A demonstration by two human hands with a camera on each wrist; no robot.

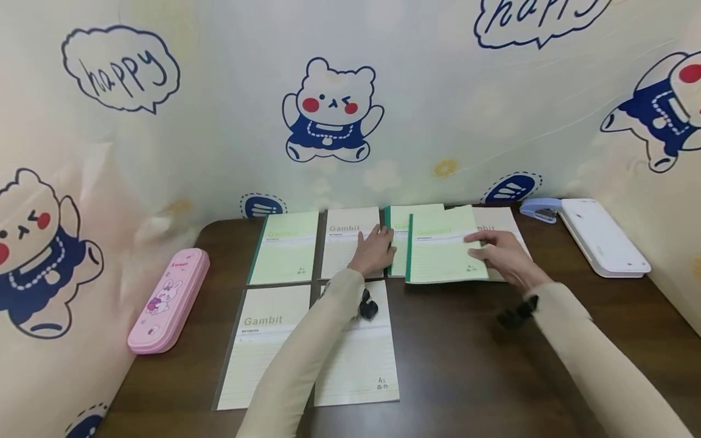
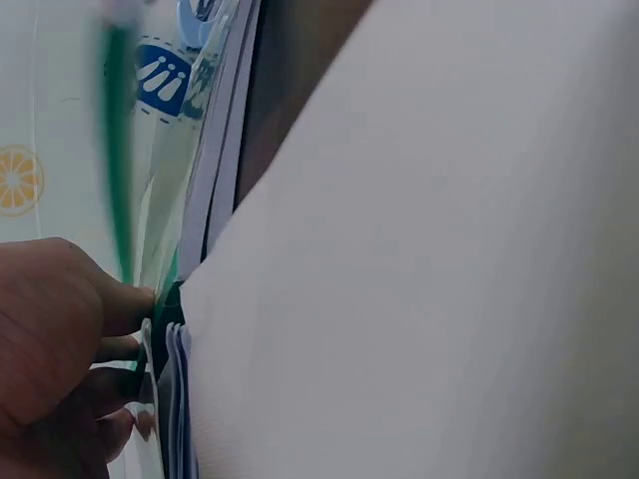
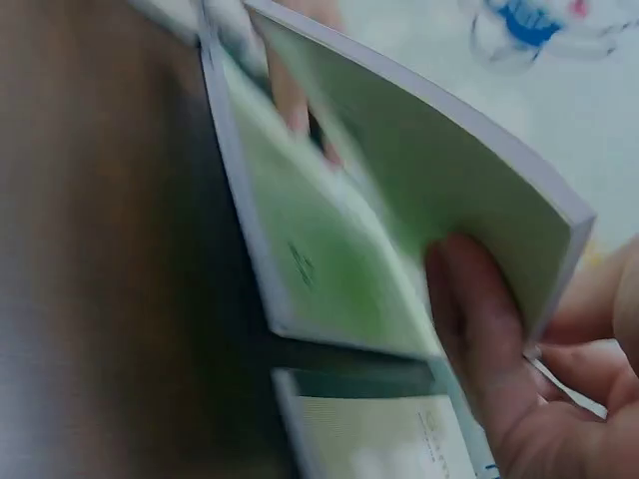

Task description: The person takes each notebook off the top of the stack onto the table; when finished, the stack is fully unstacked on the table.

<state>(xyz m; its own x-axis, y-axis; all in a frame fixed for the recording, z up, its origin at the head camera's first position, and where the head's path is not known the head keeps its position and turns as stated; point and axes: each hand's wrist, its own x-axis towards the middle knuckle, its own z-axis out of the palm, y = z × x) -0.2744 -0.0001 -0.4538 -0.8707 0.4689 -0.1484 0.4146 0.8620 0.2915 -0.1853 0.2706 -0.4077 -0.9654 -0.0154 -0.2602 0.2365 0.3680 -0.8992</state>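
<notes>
Right hand (image 1: 506,255) grips green notebook (image 1: 446,252), spine toward left hand (image 1: 375,249)

You are sitting at a study corner, likely in a home. A dark wooden desk (image 1: 465,365) stands against a cloth backdrop (image 1: 219,134) printed with cartoon bears and "happy" speech bubbles. School stationery covers the desk: lined notebooks (image 1: 285,246), a pink pencil case (image 1: 170,301), a blue stapler (image 1: 541,210) and a white box (image 1: 602,237).
</notes>
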